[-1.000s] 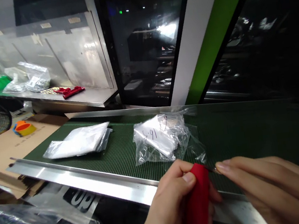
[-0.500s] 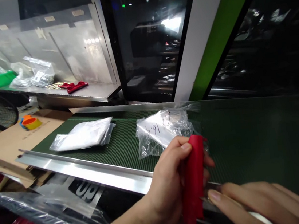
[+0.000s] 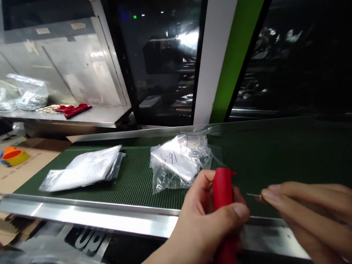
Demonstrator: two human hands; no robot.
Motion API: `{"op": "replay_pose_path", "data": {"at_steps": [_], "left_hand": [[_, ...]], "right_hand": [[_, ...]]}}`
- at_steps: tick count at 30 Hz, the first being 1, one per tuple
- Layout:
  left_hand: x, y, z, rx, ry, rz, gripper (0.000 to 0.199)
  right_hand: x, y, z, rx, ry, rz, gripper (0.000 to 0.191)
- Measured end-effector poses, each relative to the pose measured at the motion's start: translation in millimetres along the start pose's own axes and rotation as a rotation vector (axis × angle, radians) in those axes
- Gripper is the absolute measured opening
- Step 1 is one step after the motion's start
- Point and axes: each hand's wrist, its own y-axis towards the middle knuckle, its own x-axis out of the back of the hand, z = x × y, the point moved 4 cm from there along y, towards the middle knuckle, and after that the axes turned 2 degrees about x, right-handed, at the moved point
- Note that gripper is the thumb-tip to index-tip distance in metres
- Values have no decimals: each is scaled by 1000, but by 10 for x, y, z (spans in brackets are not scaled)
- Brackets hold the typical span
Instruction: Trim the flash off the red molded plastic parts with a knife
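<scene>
A green ribbed conveyor belt (image 3: pixel 139 176) runs across the scene from left to right, edged on its near side by a bright metal rail (image 3: pixel 86 213). At far left stands a steel bench (image 3: pixel 105 114) with an upright metal back panel (image 3: pixel 76 67). Dark glossy panels (image 3: pixel 158 26) fill the far middle and right, parted by a slanting white and green post (image 3: pixel 235 50); white glare (image 3: pixel 190 40) reflects in one.

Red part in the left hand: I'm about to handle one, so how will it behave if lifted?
The red part is probably stiff, running straight above and below the left hand. It seems light: that hand alone holds it. The thin sliver jutting from its top may be fragile.
</scene>
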Motion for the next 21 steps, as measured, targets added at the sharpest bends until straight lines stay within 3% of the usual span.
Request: {"op": "replay_pose_path", "data": {"at_steps": [7, 16, 21], "left_hand": [[-83, -61, -1, -31, 83, 116, 30], [-122, -42, 26, -37, 98, 90, 29], [-113, -36, 106, 31, 83, 95, 34]], "right_hand": [[170, 114, 42, 82, -87, 11, 57], [122, 105, 27, 38, -68, -6, 52], [103, 53, -9, 43, -62, 13, 53]]}}
